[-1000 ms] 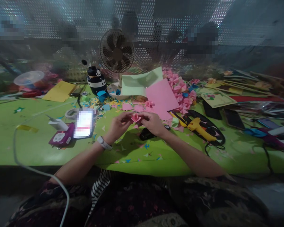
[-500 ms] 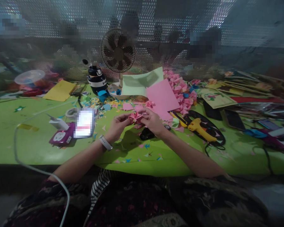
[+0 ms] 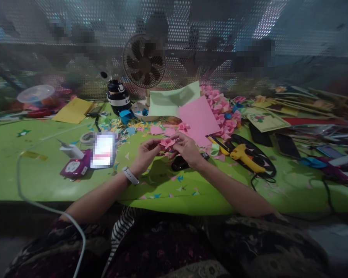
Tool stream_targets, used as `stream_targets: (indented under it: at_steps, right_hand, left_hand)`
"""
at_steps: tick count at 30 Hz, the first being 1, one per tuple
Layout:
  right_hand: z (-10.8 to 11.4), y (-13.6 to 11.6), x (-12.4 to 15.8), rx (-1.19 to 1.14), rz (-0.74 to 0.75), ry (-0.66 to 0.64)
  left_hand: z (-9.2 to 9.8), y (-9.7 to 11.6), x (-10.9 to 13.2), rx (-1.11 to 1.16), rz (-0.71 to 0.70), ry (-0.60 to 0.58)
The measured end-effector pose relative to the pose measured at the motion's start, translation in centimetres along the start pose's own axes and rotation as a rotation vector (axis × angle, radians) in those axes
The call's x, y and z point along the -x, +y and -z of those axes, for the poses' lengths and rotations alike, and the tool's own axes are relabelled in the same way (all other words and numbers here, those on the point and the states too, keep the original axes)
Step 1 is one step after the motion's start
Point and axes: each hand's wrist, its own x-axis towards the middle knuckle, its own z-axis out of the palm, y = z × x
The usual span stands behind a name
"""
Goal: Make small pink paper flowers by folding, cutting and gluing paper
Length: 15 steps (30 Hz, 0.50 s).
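Observation:
A small folded pink paper flower (image 3: pixel 167 143) is pinched between both of my hands just above the green table (image 3: pixel 46 181). My left hand (image 3: pixel 145 155), with a white watch on its wrist, grips the flower's left side with closed fingers. My right hand (image 3: pixel 188 149) holds its right side, fingers curled round it. A black object (image 3: pixel 178 165) lies on the table under my right hand.
A pile of pink paper flowers (image 3: pixel 222 112) and a pink sheet (image 3: pixel 198 117) lie behind my hands. A yellow glue gun (image 3: pixel 245 156) sits to the right, a phone (image 3: pixel 103 150) and a purple power strip (image 3: pixel 75 168) to the left. A fan (image 3: pixel 144 63) stands at the back. Paper scraps litter the table.
Both hands have stayed in place, turning and working the pink flower slightly between the fingers. The view has shifted a little.

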Motion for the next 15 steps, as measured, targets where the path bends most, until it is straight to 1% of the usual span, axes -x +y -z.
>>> stream_targets:
  at_steps: [6, 15]
  right_hand:
    - [0.03, -0.05, 0.05, -0.015, 0.005, -0.012]
    - [-0.1, 0.2, -0.11, 0.034, 0.005, -0.03]
  left_hand:
    - [-0.04, -0.28, -0.08, 0.006, -0.086, 0.07]
    - [-0.26, -0.58, 0.08, -0.032, -0.126, 0.073]
